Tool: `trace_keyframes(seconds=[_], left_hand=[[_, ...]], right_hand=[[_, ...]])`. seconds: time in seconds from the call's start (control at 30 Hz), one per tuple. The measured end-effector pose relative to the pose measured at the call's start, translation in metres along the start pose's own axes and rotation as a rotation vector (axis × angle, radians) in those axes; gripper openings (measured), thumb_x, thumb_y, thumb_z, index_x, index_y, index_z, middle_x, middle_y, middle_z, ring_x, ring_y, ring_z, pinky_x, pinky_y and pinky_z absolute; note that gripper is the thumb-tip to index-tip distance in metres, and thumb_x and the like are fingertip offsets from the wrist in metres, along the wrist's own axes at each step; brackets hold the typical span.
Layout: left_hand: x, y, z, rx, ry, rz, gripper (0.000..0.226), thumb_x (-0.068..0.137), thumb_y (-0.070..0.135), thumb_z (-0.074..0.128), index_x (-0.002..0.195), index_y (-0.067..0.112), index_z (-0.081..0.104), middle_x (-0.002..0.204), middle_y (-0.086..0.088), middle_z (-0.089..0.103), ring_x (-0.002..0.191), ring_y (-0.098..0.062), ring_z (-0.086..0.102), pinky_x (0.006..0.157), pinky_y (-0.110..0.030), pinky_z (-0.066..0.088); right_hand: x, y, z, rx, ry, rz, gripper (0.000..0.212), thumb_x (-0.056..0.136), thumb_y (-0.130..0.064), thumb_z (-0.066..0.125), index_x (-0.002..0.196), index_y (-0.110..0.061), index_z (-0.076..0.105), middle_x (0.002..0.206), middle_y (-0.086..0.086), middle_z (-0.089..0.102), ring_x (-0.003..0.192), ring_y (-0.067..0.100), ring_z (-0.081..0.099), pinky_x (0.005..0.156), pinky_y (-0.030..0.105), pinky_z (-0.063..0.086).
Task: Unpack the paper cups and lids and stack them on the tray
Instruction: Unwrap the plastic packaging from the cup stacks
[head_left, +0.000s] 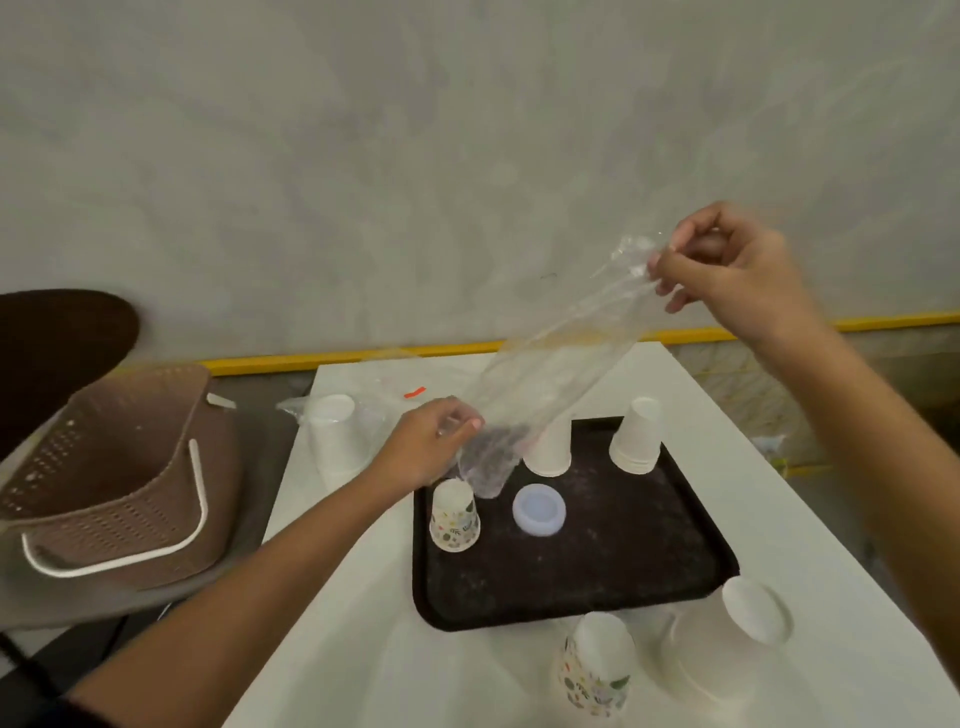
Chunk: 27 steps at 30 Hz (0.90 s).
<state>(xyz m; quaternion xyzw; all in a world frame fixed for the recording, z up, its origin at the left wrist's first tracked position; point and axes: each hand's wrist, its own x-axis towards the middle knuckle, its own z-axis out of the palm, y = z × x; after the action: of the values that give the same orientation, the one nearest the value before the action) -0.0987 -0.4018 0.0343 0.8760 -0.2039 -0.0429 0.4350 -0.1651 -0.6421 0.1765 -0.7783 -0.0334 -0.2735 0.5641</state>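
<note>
A long clear plastic sleeve (550, 374) stretches slantwise above the dark tray (571, 582). My right hand (727, 270) pinches its upper end, and my left hand (426, 447) pinches its lower end near the tray's far left corner. On the tray stand a patterned cup (454, 517) upside down, a stack of pale lids (539, 508), a white cup stack (549, 447) partly behind the sleeve, and another white stack (636, 439). The sleeve looks empty.
Near the table's front edge stand a patterned cup stack (597, 665) and a large white cup stack (727, 639). White cups in plastic (335, 434) sit at the far left. A brown basket (114, 478) rests on a seat to the left.
</note>
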Motion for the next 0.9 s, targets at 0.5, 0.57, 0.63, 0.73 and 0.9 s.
trace_keyframes(seconds=[0.5,0.57,0.63,0.73,0.9], left_hand=[[0.139,-0.024,-0.095,0.730,0.267,0.018,0.026,0.094,0.025,0.049,0.113,0.011,0.059,0.114,-0.011,0.058,0.108,-0.031,0.054,0.085,-0.038,0.041],[0.163,-0.031,-0.100,0.775,0.270,-0.001,0.028,0.093,0.025,0.049,0.117,0.013,0.057,0.118,-0.010,0.057,0.111,-0.031,0.054,0.088,-0.039,0.041],[0.185,-0.037,-0.102,0.757,0.290,-0.029,0.034,0.091,0.024,0.052,0.124,0.014,0.051,0.125,-0.008,0.054,0.116,-0.029,0.051,0.094,-0.038,0.038],[0.209,-0.047,-0.102,0.710,0.291,-0.056,0.049,0.088,0.024,0.058,0.133,0.015,0.042,0.134,-0.005,0.047,0.123,-0.026,0.046,0.102,-0.037,0.032],[0.223,-0.068,-0.103,0.663,0.289,-0.041,0.053,0.087,0.023,0.059,0.136,0.016,0.040,0.139,-0.004,0.042,0.126,-0.026,0.042,0.105,-0.036,0.030]], right_hand=[[0.100,0.141,0.063,-0.225,-0.087,0.107,0.025,0.086,-0.001,0.058,0.095,-0.024,0.061,0.075,0.005,0.055,0.066,0.024,0.055,0.070,0.041,0.053],[0.116,0.161,0.079,-0.175,-0.043,0.177,0.022,0.088,-0.001,0.056,0.100,-0.018,0.063,0.074,0.004,0.054,0.062,0.019,0.058,0.069,0.031,0.054],[0.132,0.181,0.094,-0.105,0.015,0.256,0.021,0.088,0.001,0.055,0.100,-0.014,0.062,0.074,0.004,0.056,0.059,0.014,0.059,0.063,0.020,0.055],[0.150,0.213,0.117,0.012,0.073,0.415,0.023,0.085,0.007,0.052,0.098,-0.010,0.061,0.070,0.004,0.057,0.052,0.011,0.059,0.061,0.017,0.055],[0.160,0.264,0.156,0.201,0.162,0.736,0.026,0.082,0.012,0.050,0.100,-0.006,0.056,0.081,0.012,0.056,0.043,0.015,0.061,0.069,0.027,0.058]])
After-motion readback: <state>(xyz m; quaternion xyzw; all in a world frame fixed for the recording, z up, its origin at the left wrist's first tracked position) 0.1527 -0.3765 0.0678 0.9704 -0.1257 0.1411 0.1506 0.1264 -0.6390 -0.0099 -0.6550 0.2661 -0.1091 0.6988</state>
